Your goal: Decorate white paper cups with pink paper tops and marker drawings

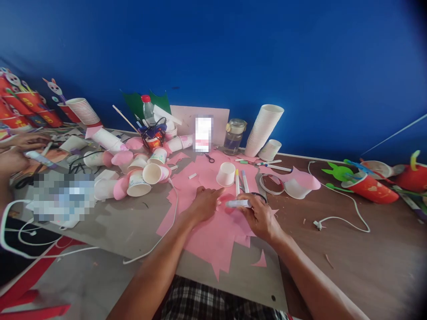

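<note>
- Over the pink paper [208, 242] at table centre: both of the person's own hands, working close together.
- Right hand [262, 218]: grasping a white tube [238, 203], held roughly level, its far end toward the left hand.
- Left hand [204, 205]: down at the paper, index finger stretched out just below the white cup [226, 174]; can't tell whether the other fingers pinch any paper.
- White cup: stands on the pink paper, beyond both hands, near the left index fingertip.
- Yellow-ended marker [237, 181] and purple-ended marker [245, 181]: side by side, just right of the cup.
- Dark-handled scissors [260, 195]: partly hidden behind right hand.
- Tape roll [262, 183]: lies flat, right of the markers; next to it, a cup with pink cone [298, 189].
- Back of table: phone [203, 133], screen blurred, before a pink board [184, 116]; glass jar [233, 138]; tall leaning cup stack [263, 131].
- Left of the paper: cluster of white cups, some with pink cones; nearest one [138, 184] lies tipped.
- Far left: co-worker's hand [28, 141], near another tube [40, 158]; grip unclear.
</note>
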### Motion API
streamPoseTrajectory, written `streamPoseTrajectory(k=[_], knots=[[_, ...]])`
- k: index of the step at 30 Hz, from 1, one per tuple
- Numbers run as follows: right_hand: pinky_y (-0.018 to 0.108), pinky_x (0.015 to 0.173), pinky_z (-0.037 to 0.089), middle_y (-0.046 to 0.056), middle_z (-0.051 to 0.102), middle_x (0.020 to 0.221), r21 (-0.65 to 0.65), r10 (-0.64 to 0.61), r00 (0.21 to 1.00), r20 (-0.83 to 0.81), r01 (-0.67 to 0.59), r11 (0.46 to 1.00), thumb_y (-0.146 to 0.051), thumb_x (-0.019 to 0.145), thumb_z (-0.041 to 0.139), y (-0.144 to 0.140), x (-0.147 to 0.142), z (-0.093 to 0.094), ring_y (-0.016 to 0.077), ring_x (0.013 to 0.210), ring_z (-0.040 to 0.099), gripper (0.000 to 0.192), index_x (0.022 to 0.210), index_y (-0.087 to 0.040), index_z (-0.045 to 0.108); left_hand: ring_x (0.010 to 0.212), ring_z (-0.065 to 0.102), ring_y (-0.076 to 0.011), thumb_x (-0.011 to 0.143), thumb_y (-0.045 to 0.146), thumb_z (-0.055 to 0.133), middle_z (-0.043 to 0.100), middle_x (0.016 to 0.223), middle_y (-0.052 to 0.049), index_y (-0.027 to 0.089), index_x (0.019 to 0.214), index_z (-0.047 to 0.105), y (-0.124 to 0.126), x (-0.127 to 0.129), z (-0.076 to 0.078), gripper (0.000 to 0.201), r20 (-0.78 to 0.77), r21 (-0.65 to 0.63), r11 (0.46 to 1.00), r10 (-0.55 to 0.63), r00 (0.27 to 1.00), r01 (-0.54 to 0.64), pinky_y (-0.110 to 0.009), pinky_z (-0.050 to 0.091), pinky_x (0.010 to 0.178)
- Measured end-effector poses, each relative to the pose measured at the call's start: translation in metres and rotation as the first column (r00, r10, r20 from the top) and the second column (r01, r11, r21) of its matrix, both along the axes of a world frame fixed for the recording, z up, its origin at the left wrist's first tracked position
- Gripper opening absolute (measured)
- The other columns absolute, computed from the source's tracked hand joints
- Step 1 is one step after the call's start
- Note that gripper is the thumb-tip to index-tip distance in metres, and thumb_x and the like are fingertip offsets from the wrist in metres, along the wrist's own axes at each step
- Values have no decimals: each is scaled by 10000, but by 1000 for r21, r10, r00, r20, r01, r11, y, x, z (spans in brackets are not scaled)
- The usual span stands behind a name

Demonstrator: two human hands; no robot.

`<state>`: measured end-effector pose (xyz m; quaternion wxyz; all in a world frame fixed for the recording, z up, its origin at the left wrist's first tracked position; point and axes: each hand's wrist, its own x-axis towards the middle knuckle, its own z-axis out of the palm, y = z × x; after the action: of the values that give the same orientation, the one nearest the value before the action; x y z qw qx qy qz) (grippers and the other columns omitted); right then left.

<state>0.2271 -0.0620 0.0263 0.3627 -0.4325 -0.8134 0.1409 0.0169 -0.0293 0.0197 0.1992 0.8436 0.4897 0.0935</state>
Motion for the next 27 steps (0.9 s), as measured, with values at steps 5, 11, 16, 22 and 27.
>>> streamPoseTrajectory(k=[5,11,16,22,27], knots=[[295,684,483,78,694,874,-38,92,990,105,-88,995,-245,941,438,-2,-13,-10,205,779,643,151,1015,-203,562,958,591,-205,872,88,378,692,1006,-55,209,1423,391,-2,1,4,564,22,-30,999,24,999,-24,-387,335,929],[329,703,490,94,697,904,-21,32,983,180,-29,999,-249,936,450,5,12,-10,232,796,651,159,1029,-184,562,1020,569,-219,915,161,365,671,1058,-62,237,1385,431,-1,-1,-1,480,31,-20,1000,12,999,-11,-390,339,929],[310,706,510,81,706,976,-46,-3,999,41,5,999,-244,926,460,5,12,-3,206,803,671,165,1050,-206,561,1016,591,-235,892,132,378,682,1048,-68,225,1354,446,-1,0,2,477,-1,-16,1000,3,1000,-3,-407,324,932],[299,673,497,89,707,894,14,99,987,125,-102,995,-248,932,453,1,-9,-10,205,753,655,165,1029,-195,576,938,594,-218,840,64,379,697,975,-57,202,1387,418,-2,1,4,565,25,-41,999,13,1000,-12,-385,330,877],[325,707,488,100,700,907,5,68,975,211,-71,997,-261,952,436,5,10,-9,227,797,651,172,1027,-186,571,984,590,-227,901,141,371,681,1015,-68,214,1357,453,-1,-1,0,470,29,-24,1000,0,1000,1,-394,320,908]])
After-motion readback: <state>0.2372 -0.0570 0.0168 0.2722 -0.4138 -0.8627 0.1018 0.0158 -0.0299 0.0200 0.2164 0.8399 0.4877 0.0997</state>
